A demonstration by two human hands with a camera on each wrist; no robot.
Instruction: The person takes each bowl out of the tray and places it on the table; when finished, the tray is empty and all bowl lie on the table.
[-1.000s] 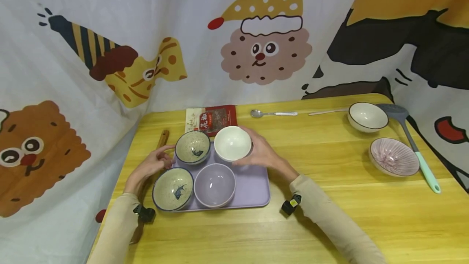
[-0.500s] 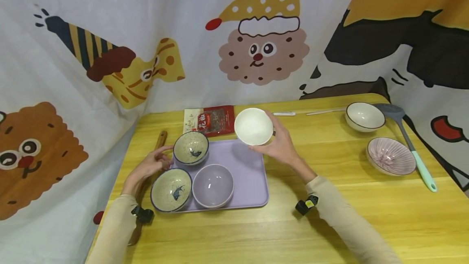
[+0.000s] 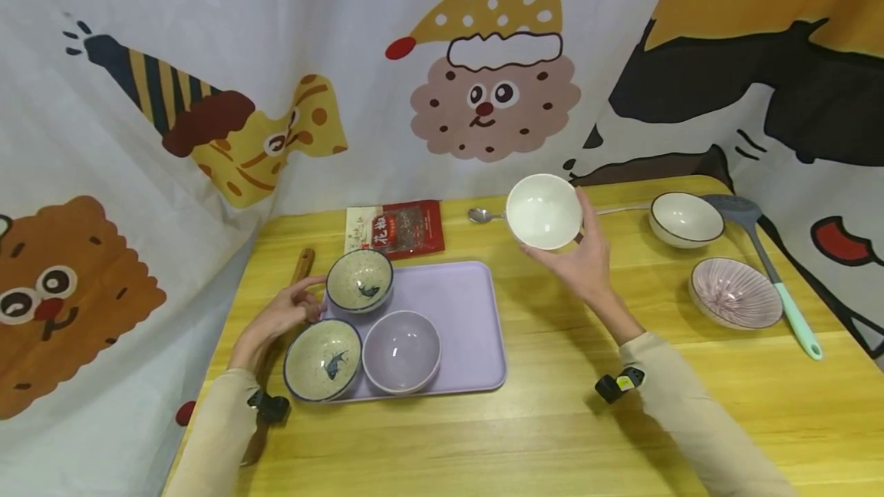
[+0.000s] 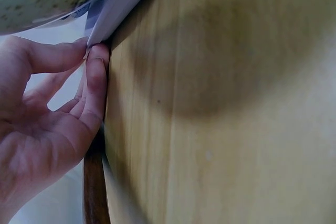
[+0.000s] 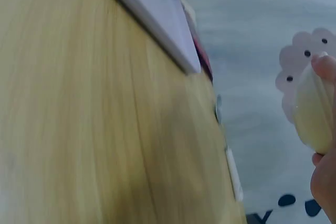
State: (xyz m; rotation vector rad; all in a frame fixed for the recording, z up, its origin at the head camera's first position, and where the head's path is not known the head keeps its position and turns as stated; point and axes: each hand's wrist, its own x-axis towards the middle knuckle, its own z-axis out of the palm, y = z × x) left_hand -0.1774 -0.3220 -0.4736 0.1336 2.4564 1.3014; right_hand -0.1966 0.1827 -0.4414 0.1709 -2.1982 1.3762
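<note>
My right hand (image 3: 583,263) grips a white bowl (image 3: 544,212) by its right side, thumb below and fingers along the far side. The bowl is held above the table, right of the lilac tray (image 3: 473,320). Over at the tray's left edge, my left hand (image 3: 282,311) pinches the rim between thumb and fingers, as the left wrist view shows at the tray edge (image 4: 126,3). On the tray's left half are a speckled blue-rimmed bowl (image 3: 359,280) at the back, a similar fish-patterned bowl (image 3: 323,360) in front and a lilac bowl (image 3: 402,351) beside it.
Behind the tray lies a red spice packet (image 3: 407,228), with a spoon (image 3: 481,215) to its right. Further right are a brown-rimmed bowl (image 3: 687,221), a striped bowl (image 3: 737,294) and a slotted turner (image 3: 776,274). A wooden handle (image 3: 304,263) passes beside my left hand.
My right hand has lifted the white bowl off the tray's back middle and carried it to the right, past the tray's edge. My left hand has stayed at the tray's left edge.
</note>
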